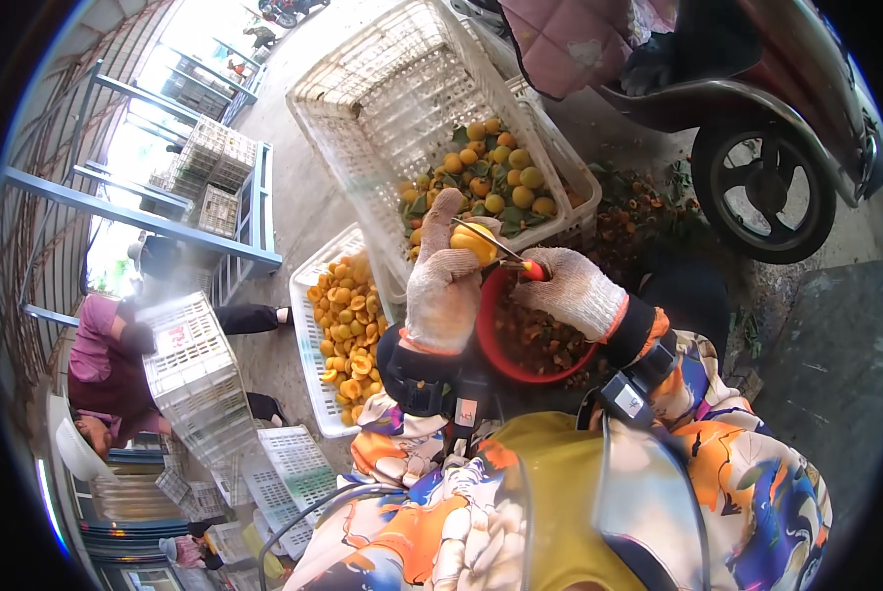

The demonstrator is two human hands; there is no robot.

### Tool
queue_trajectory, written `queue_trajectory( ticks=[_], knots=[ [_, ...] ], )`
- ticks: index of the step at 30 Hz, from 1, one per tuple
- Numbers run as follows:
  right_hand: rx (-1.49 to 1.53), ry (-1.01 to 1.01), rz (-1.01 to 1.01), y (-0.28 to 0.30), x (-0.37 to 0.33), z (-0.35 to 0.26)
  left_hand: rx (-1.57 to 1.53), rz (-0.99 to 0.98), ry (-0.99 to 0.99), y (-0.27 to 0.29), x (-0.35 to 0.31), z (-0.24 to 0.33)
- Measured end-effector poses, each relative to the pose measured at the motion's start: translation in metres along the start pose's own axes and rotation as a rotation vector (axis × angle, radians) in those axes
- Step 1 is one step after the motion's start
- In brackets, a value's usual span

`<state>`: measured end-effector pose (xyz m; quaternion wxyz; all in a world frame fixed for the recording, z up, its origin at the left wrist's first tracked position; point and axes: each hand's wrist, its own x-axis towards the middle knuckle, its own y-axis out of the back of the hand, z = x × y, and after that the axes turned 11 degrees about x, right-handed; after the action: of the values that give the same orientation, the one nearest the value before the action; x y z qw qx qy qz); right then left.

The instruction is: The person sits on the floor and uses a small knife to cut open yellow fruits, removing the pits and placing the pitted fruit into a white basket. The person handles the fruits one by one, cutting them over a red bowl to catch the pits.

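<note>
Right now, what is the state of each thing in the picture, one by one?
Left hand: gloved, holding the yellow fruit.
Right hand: gloved, gripping the small tool against the fruit.
Red bowl: partly filled with scraps.
Tilted white crate: holding whole fruit at its low end.
Flat crate: filled with cut pieces.

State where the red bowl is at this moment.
In the head view the red bowl sits centre frame, just below both gloved hands, with the left hand resting on its left rim and the flat crate of cut fruit further left.
</note>
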<state>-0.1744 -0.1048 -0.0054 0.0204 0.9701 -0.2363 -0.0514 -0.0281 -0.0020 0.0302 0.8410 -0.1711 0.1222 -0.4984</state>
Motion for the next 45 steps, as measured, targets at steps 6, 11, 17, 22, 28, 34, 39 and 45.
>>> queue_trajectory(
  ticks=[6,11,17,22,28,34,39,45],
  knots=[
    [-0.204,0.117,-0.017,-0.009,0.017,0.012,0.249,-0.114,0.036,-0.001,0.006,0.003],
    [-0.037,0.030,0.015,-0.014,0.016,0.023,-0.064,0.053,0.055,-0.008,0.000,-0.019],
    [-0.239,0.017,0.133,-0.017,0.022,0.029,0.117,-0.045,0.063,-0.017,-0.003,-0.012],
    [-0.205,0.125,0.077,-0.019,0.024,0.035,0.486,-0.048,0.010,-0.012,-0.003,0.000],
    [-0.281,0.039,0.118,-0.022,0.033,0.056,-0.090,-0.115,0.119,-0.012,-0.005,-0.017],
    [-0.329,0.163,0.141,-0.024,0.026,0.045,0.647,-0.012,0.055,-0.006,-0.005,0.005],
    [-0.370,0.024,0.093,-0.018,0.019,0.022,-0.103,-0.030,0.118,-0.008,-0.009,-0.011],
    [-0.381,0.145,0.174,-0.020,0.024,0.047,0.462,0.007,0.014,-0.003,-0.008,-0.016]
  ],
)
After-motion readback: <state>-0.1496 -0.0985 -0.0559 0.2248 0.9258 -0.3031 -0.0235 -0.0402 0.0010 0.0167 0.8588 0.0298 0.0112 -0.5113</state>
